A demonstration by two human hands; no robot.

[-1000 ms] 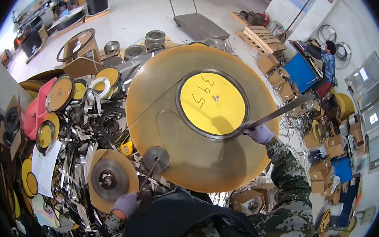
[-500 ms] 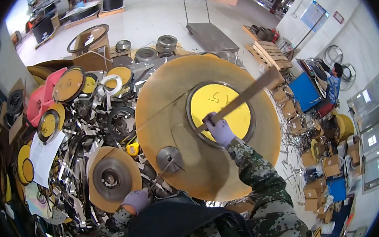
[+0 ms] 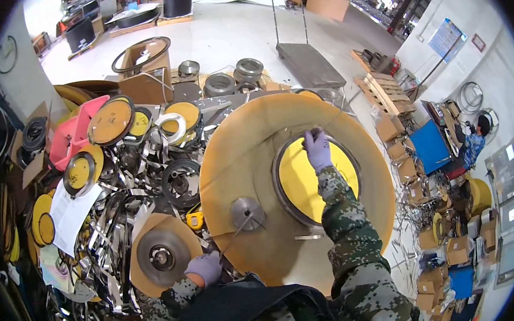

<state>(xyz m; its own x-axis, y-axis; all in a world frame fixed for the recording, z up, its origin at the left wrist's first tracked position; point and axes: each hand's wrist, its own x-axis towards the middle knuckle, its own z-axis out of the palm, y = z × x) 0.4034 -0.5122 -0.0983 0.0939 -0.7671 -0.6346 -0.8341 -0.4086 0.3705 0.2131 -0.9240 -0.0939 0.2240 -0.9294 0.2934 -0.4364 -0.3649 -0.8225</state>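
Note:
In front of me is a large amber round plate [image 3: 225,145]. On its right part sits a dark-rimmed coil with a yellow disc [image 3: 298,187] at its middle. Over the coil's far edge is my right hand [image 3: 318,149], gloved, its fingers pinched together; what they hold, if anything, I cannot make out. A thin dark strip runs on the plate towards those fingers. My left hand [image 3: 206,268], also gloved, is closed around a thin rod [image 3: 230,240] by the plate's near left edge. The rod reaches a small grey metal disc [image 3: 248,214]. A short metal piece [image 3: 309,237] lies near the coil.
To the left are heaped metal strips [image 3: 115,232], a smaller grey coil [image 3: 162,257], a yellow tape measure [image 3: 195,218], white paper [image 3: 71,214] and a pink bin [image 3: 65,142]. A flat cart [image 3: 310,66] stands beyond. At the right, a person [image 3: 473,143] works near cardboard boxes [image 3: 457,250].
The long flat strip my right hand held is gone from its grip. That hand has moved up to the coil's far edge. My left hand keeps the rod. The whole view has shifted slightly.

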